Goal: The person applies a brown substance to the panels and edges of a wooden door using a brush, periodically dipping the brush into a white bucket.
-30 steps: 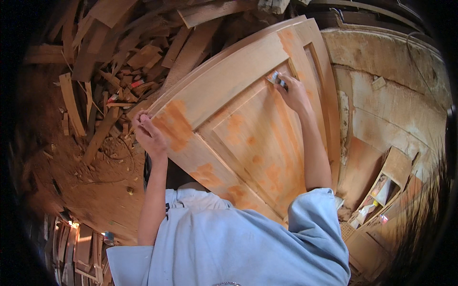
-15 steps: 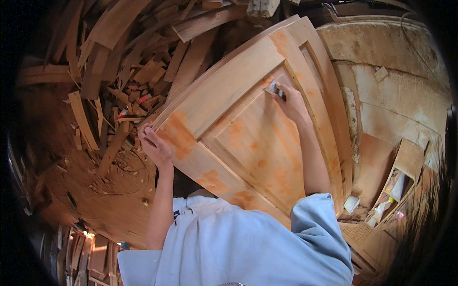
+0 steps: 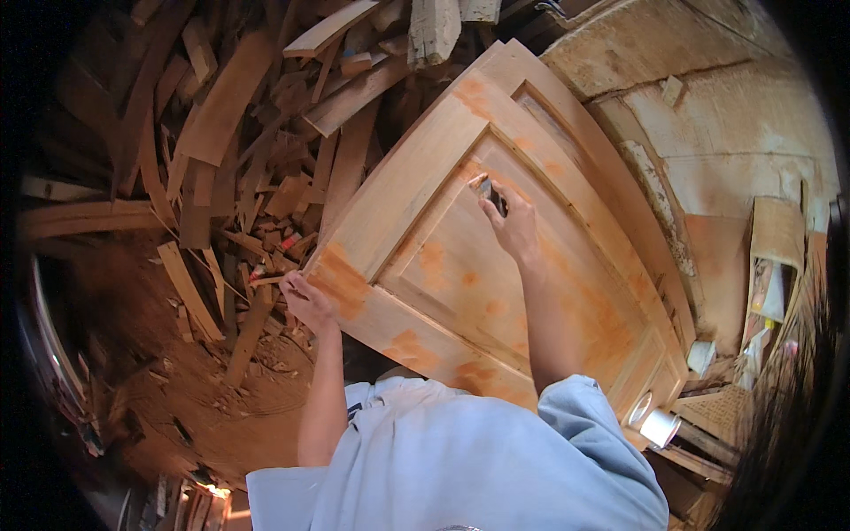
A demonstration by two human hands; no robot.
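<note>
A pale wooden door with recessed panels leans in front of me, marked with orange smears. In my right hand is a small putty knife with a pale blade and dark handle, its tip against the upper part of the large panel, beside an orange smear. The fingers wrap round the handle and hide much of it. At the door's left corner, my left hand grips the edge, with the fingertips partly out of sight.
A second panelled door stands behind the first. Wood offcuts are heaped at the left and back. An open white tin sits by the door's lower right corner. A stained wall rises at the right, with a wooden box beside it.
My right hand has drawn the putty knife slightly down along the panel's upper part. My left hand keeps its hold on the corner. The view has shifted, bringing the white tin into sight.
</note>
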